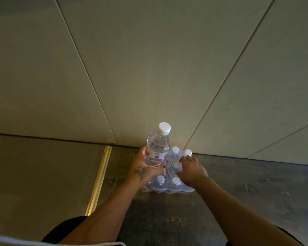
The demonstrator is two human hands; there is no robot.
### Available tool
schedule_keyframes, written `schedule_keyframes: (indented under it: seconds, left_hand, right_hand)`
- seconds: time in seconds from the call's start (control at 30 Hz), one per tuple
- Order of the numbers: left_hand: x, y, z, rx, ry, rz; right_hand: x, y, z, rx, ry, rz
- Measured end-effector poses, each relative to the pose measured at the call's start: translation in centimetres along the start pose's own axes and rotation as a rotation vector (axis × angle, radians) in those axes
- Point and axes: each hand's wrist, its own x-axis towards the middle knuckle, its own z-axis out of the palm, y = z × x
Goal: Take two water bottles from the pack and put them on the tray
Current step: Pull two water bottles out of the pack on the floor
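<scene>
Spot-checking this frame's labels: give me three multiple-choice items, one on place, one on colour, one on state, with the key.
1. Where does the pack of bottles stand?
A. On the floor against the wall
B. On a tray
C. On a shelf

2. What colour is the cap of the raised water bottle?
A. Blue
B. White
C. Red

3. What is the left hand doing?
A. Hanging open, away from everything
B. Gripping the raised bottle
C. Pressing flat on the wall

Key:
1 A: the pack sits on the dark floor at the foot of the pale wall, and no tray is in view.
2 B: the cap is plainly white.
3 B: the fingers wrap the bottle's body, while the right hand rests on the pack's tops.
</scene>
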Motion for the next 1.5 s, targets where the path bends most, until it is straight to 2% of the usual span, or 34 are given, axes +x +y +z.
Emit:
schedule_keyframes:
  seconds: [0.27, 0.43, 0.6, 0.8, 0.87, 1.0, 1.1, 1.3, 1.5]
  left_hand:
    - [-0.4, 0.0, 0.6, 0.011, -0.029, -0.015]
    - [-0.9, -0.1, 0.4, -0.016, -0.022, -0.011]
    - [-0.6, -0.2, -0.1, -0.082, -0.016, -0.036]
    - [-0.7, 0.3, -0.2, -0.074, -0.131, -0.026]
    - [-0.9, 0.1, -0.3, -0.095, -0.148, -0.048]
    - [-1.1, 0.0, -0.4, -0.151, -0.212, -0.12]
    - [-1.4, 0.2, -0.2, -0.206, -0.275, -0.158]
    - [-1.7, 0.3, 0.2, -0.249, -0.294, -0.136]
    - [-2.0, 0.1, 1.0, -0.299, -0.325, -0.239]
  right_hand:
    - [1.0, -1.6, 1.0, -0.345, 0.062, -0.088]
    - [1.1, -0.7, 1.4, -0.375, 0.096, -0.131]
    - [-0.3, -0.6, -2.8, -0.158, 0.219, -0.149]
    - [-3.2, -0.3, -11.9, 0.322, 0.255, -0.159]
    - [-4.3, -0.4, -14.1, 0.415, 0.284, -0.17]
    - [-5.7, -1.1, -17.2, 0.493, 0.35, -0.191]
    - [-6.1, -1.5, -18.2, 0.564, 0.337, -0.22]
    - [-6.1, -1.6, -18.4, 0.596, 0.409, -0.23]
    - [-6.1, -1.2, -17.4, 0.642, 0.404, -0.211]
